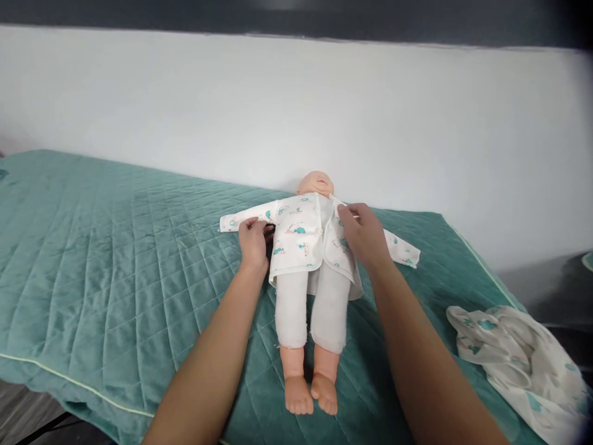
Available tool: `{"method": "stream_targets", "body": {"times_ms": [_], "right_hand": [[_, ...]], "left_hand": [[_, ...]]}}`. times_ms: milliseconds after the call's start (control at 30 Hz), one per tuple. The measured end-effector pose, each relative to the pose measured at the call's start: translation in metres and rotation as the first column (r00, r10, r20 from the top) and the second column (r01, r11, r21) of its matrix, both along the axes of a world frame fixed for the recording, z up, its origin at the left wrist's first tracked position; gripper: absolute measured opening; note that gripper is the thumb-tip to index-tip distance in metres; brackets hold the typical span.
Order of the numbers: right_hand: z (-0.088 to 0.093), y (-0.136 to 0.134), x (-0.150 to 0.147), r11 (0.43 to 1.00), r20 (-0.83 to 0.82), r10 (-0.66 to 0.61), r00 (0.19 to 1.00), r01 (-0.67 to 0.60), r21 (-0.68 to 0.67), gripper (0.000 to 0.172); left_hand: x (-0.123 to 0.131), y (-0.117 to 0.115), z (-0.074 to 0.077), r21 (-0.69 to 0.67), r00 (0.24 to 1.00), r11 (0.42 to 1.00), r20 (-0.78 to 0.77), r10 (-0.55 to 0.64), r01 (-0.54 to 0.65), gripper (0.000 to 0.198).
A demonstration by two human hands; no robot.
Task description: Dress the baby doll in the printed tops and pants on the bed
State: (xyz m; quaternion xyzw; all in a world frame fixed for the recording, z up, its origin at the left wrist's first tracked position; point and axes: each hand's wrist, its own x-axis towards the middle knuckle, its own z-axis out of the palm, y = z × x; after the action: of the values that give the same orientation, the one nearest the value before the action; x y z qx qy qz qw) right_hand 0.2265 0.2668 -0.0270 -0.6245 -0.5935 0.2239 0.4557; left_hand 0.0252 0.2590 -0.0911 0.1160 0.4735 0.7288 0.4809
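Handling a doll's jacket, sleeves on and front not fully closed

The doll lies on its back on the green quilt, head toward the wall, bare feet toward the wearer. The printed jacket is on its body, both sleeves spread outward. White leggings cover the legs down to above the ankles.

The right hand is at the jacket's front panel, thumb and fingers close together, apparently with a bit of the cloth between them. The left hand is on the other side, beneath the sleeve, its fingers loosely curled; whether they have hold of anything cannot be told.

Dressing looks well along: sleeves and leggings are on. The front seems to be what is left, since its edges part toward the hem; whether a fastener joins them mid-front is unclear. A crumpled printed cloth lies apart.
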Motion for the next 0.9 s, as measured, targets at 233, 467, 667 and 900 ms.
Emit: {"method": "stream_targets", "body": {"times_ms": [233, 467, 667, 900], "right_hand": [[0.010, 0.044, -0.009, 0.979, 0.399, 0.105, 0.911, -0.024, -0.201, 0.024], [0.007, 0.041, -0.016, 0.985, 0.258, 0.128, 0.958, -0.152, 0.076, 0.019], [-0.010, 0.029, -0.028, 0.960, 0.294, 0.166, 0.941, -0.222, 0.168, 0.020], [-0.013, -0.002, -0.020, 0.930, 0.208, 0.343, 0.916, -0.362, 0.061, 0.049]], "left_hand": [[0.003, 0.002, 0.004, 0.058, 0.959, 0.998, -0.278, 0.054, -0.040, 0.019], [0.019, 0.000, 0.007, 0.146, 0.746, 0.980, -0.666, -0.002, 0.133, 0.008], [0.014, -0.004, 0.005, 0.128, 0.750, 0.980, -0.661, -0.032, 0.155, 0.008], [0.013, -0.007, 0.000, 0.145, 0.748, 0.975, -0.662, -0.032, 0.170, 0.009]]}}
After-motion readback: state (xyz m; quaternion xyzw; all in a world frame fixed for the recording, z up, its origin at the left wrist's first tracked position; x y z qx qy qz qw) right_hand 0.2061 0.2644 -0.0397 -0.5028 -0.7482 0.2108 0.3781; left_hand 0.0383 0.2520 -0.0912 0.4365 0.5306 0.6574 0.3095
